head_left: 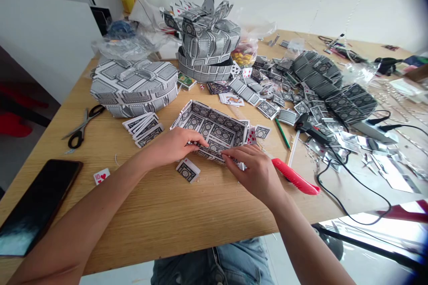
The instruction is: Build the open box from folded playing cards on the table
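In front of me on the table lies an open box made of playing cards (214, 130), its low walls and floor patterned black and white. My left hand (183, 142) pinches the near wall of this box toward its left part, thumb and fingers closed on it. Farther right along the same wall, my right hand (252, 167) grips the edge near the corner. A loose card (187, 170) lies just below the box, between my hands. To the left rests a fanned pile of cards (143, 129).
Scissors (83, 125) and a phone (38, 205) lie at left. Finished card boxes (133, 87) stand behind. At right are a red-handled tool (296, 177), a green pencil (282, 133), a corded glue gun (312, 130) and heaps of cut cards (277, 80).
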Available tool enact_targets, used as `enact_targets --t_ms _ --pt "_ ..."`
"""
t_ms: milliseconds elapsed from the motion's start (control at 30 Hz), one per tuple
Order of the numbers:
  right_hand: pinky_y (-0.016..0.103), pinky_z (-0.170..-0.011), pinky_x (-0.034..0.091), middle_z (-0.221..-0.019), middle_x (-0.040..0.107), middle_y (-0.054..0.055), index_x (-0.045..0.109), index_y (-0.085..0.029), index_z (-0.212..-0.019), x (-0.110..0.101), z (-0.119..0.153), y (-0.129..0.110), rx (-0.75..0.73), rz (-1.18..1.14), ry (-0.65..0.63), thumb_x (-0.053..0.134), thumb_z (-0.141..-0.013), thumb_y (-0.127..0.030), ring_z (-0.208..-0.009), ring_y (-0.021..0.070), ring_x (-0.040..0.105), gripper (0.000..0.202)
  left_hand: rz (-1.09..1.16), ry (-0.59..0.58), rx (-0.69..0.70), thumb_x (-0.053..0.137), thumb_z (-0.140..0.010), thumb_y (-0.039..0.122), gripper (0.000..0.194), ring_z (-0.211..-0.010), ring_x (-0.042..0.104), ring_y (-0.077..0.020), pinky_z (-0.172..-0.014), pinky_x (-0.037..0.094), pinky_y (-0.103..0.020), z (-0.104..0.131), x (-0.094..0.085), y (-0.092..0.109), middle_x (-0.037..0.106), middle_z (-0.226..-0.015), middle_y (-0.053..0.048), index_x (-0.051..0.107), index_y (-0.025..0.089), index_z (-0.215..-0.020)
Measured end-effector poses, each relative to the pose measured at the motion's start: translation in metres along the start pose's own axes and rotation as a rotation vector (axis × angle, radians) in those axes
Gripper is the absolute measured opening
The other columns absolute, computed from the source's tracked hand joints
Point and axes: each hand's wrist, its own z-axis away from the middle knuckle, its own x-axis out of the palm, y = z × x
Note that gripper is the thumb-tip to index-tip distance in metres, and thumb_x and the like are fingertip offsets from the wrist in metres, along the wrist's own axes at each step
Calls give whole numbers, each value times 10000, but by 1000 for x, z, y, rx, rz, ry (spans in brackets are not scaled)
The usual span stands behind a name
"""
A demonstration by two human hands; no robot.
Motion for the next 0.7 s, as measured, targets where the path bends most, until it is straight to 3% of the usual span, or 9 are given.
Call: enact_targets --t_ms 267,433,700 --pt "314 -747 469 -967 760 42 714 -178 -1017 14 -11 -4 -47 -22 -56 549 -947 -222 -820 175 696 185 17 -26 -3 574 -885 192 221 -945 649 -141 -833 450 -234 0 1 -6 724 -1040 33 706 249 -1052" --pt "306 -702 464 -903 765 42 717 -182 -1013 18 -9 -6 -40 5 -46 548 -945 -226 -750 165 697 188 -51 -63 -17 656 -830 189 266 -943 654 -152 -818 452 -235 3 -3 -1 722 -1056 35 698 265 -1082" --pt "299 -669 465 -865 765 39 728 -195 -1009 11 -12 -6 -59 57 -93 552 -942 -229 -713 166 692 191 -161 7 48 609 -867 140 165 -895 673 -163 -770 444 -245 -1 8 5 740 -981 17 675 215 -998"
